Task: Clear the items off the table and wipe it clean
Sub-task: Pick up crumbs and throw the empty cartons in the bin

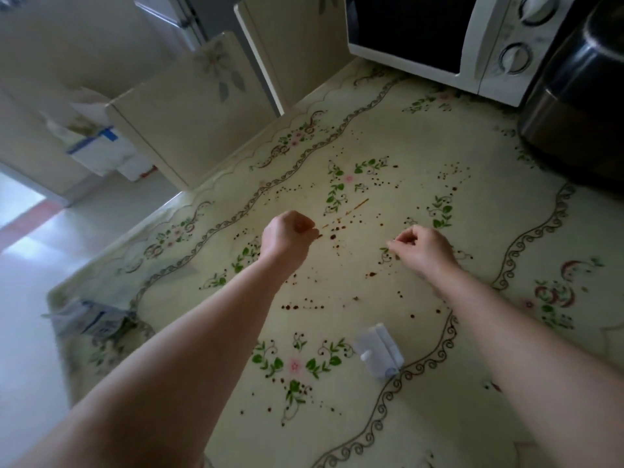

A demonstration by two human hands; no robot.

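Note:
A cream tablecloth with flower prints covers the table (388, 417). Dark brown spots (336, 229) are scattered across its middle, and a thin brown streak (358, 205) lies just beyond them. My left hand (288, 233) hovers over the spots with its fingers curled shut, the fingertips close to one spot. My right hand (423, 246) is a little to the right, thumb and fingers pinched together just above the cloth. Nothing shows in either hand. A small white plastic piece (380, 349) lies near me between my forearms. A crumpled blue-and-white wrapper (91, 320) rests at the table's left edge.
A white microwave (489, 42) stands at the far right of the table, with a black round appliance (580, 106) beside it. Two cream chairs (189, 106) are pushed against the far edge. The floor (30, 298) drops off to the left.

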